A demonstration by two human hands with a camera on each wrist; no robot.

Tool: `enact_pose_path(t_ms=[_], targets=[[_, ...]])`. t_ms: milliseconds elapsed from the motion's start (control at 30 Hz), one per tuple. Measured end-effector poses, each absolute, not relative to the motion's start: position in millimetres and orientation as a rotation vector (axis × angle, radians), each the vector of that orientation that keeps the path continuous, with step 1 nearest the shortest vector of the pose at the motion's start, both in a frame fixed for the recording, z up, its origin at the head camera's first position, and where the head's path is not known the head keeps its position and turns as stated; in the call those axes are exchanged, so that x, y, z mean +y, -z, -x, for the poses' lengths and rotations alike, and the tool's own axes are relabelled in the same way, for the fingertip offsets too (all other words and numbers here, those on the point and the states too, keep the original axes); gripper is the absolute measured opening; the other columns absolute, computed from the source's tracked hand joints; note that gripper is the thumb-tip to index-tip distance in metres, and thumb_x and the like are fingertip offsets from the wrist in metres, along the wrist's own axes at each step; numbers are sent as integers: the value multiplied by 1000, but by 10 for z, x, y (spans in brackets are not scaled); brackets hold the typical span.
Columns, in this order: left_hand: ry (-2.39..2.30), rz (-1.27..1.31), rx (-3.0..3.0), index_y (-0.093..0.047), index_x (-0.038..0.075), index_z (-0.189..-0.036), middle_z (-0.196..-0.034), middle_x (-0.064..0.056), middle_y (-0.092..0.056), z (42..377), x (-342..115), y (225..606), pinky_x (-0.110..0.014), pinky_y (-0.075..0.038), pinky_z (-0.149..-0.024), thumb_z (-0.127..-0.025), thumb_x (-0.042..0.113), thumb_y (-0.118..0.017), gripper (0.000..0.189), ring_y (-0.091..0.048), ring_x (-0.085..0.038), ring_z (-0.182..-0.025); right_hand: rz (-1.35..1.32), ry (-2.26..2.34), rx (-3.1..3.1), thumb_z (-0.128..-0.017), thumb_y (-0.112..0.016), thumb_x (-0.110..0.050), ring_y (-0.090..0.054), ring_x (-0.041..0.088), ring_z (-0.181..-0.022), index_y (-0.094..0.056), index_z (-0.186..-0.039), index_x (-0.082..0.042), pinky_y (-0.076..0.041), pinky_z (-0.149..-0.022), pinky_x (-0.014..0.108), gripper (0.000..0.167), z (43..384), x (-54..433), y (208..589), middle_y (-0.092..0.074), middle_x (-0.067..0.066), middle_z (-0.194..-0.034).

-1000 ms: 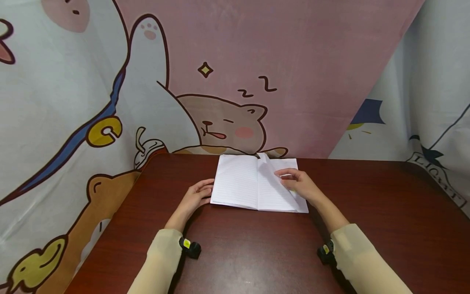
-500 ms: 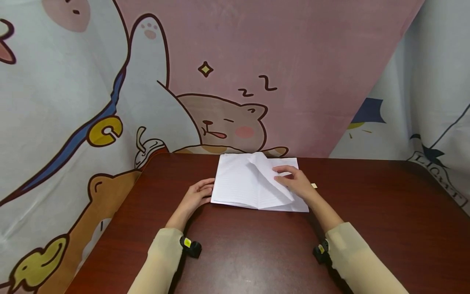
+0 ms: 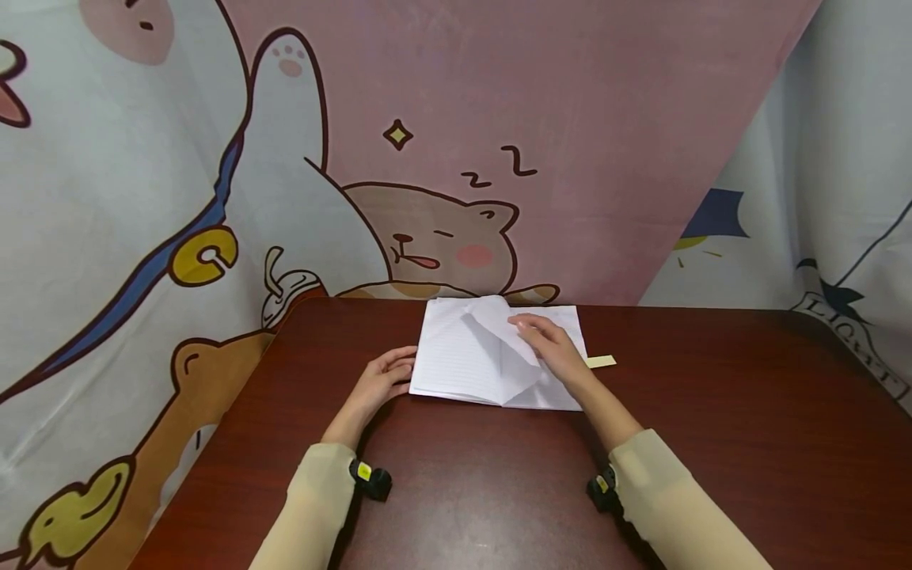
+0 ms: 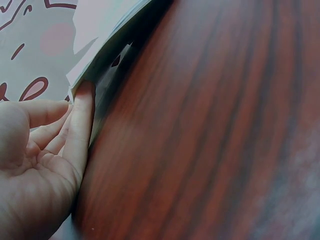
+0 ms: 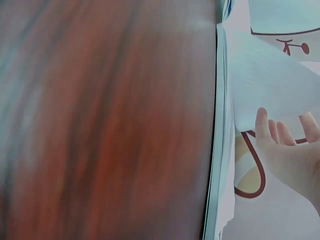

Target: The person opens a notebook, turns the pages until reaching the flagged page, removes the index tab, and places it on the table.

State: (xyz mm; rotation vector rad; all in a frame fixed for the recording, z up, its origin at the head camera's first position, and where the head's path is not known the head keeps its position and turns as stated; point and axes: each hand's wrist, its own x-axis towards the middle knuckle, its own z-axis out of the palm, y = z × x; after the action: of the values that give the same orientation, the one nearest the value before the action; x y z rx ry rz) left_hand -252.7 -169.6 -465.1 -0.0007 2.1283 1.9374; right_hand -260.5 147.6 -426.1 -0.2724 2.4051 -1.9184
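Observation:
An open lined notebook [image 3: 456, 356] lies near the table's far edge, with one leaf [image 3: 509, 340] lifted and curling over leftward. At its left edge is my left hand [image 3: 374, 388]. In the left wrist view the thumb is at the top of the page edge and a finger [image 4: 80, 120] reaches beneath it, so the edge is held between them. My right hand [image 3: 559, 348] is over the right page, its extended fingers [image 5: 261, 122] against the raised leaf [image 5: 270, 85]. The thumb and fingers look apart there, not closed on the paper.
A pale yellow strip [image 3: 602, 361] sticks out past the notebook's right side. The dark reddish-brown wooden table [image 3: 470, 483] stretches toward me. Behind it hangs a cloth with cartoon animals [image 3: 456, 237]. Black cameras are strapped to both wrists.
My right hand has moved left, carrying the leaf up and over toward the left page. The yellow strip at the right has come into view. My left hand has stayed put.

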Motion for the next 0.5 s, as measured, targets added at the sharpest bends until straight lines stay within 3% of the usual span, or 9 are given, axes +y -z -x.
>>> enact_pose_path(t_ms=[167,267,500], targets=[[-1945,-10,2116,-48,7,-147,-141,-22,-54,2524,-1697,4645,-24,-56,-82,-105,7,-48,42,-62,-9,-103,256,1980,2324,-106,-45,-33,-43,22,-135,-54,-140,-2,-43,-109,44,47,2634,1357,4252,-43,14,-152],[-1950,-7,2114,-48,7,-147,-141,-22,-54,2523,-1695,4643,-24,-56,-82,-104,7,-48,42,-62,-10,-103,284,2022,2295,-107,-44,-30,-38,31,-141,-51,-140,3,-39,-113,53,47,2657,1292,4262,-41,19,-153],[-1954,4,2109,-48,8,-146,-141,-21,-55,2525,-1701,4655,-24,-56,-82,-104,7,-48,42,-62,-10,-103,312,2016,2293,-107,-45,-25,-38,34,-143,-53,-137,6,-37,-114,54,44,2659,1164,4287,-42,21,-151]])
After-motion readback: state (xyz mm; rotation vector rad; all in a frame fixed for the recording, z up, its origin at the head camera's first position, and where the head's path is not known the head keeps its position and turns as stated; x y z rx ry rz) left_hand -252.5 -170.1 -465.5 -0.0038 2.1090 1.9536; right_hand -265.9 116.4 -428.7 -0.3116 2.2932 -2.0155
